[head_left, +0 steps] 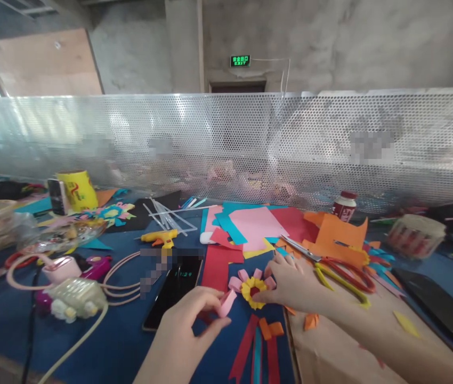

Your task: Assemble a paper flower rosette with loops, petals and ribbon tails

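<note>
A pink paper loop (227, 303) is pinched between the thumb and fingers of my left hand (194, 320). It is held close to the left edge of a paper flower (255, 292) with a dark red centre, a yellow ring and several pink looped petals. My right hand (290, 277) is closed on the flower's right side, thumb on the yellow ring and fingers by a pink petal. Below the flower lie red paper strips (245, 349), a blue strip (257, 357) and folded orange pieces (270, 328).
A phone (174, 290) lies left of the flower, with a yellow glue gun (160, 238) behind it. Red-handled scissors (326, 261) rest by my right forearm. Coloured paper sheets (256, 226) and a bottle (345, 206) stand farther back. A cabled power strip (78, 298) sits left.
</note>
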The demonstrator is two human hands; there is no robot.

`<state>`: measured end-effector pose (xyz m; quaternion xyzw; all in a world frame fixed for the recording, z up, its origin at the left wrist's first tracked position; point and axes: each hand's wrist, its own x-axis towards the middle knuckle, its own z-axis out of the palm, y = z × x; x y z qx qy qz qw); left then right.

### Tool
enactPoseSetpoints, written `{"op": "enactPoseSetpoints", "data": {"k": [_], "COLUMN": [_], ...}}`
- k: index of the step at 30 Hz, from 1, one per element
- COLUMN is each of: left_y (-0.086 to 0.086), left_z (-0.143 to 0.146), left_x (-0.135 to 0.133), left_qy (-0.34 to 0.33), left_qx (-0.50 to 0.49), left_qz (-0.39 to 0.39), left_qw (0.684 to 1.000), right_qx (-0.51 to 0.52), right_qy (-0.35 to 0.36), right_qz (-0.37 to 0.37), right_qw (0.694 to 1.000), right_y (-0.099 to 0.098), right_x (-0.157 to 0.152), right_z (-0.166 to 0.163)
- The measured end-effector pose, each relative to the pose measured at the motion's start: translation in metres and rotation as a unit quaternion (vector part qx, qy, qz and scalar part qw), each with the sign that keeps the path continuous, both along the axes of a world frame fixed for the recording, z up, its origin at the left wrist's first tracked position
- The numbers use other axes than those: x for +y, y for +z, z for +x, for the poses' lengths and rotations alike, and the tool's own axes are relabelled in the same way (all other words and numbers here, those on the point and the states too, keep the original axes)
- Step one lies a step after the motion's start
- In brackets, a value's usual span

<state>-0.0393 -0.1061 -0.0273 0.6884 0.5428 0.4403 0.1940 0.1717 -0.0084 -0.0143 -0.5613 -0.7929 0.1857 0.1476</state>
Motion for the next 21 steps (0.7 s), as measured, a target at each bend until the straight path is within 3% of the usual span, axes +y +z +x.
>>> {"op": "enactPoseSetpoints", "data": {"k": [5, 11, 16, 21], "left_y": [0.008, 0.015, 0.021, 0.031], "left_z": [0.001, -0.001, 0.002, 0.011], "left_x": [0.003, 0.004, -0.001, -0.001], "left_qy": [-0.039, -0.065, -0.047, -0.055], "left_qx": [-0.066, -0.169, -0.170, -0.125], "left_qz": [-0.105, -0.229, -0.225, -0.188], "left_qw": [0.992, 0.957, 0.958, 0.973], "right_qx": [0.054, 0.207, 0.343, 0.447], "right_qy": [-0.027, -0.020, -0.051, -0.031], "right_qz": [-0.028, -0.057, -0.092, -0.150], "right_qw": [0.998, 0.976, 0.933, 0.881], "right_y": [-0.002, -0.014, -0.004, 0.015], "right_x": [0.005, 0.012, 0.012, -0.005], "right_z": [-0.006, 0.001, 0.007, 0.013]}}
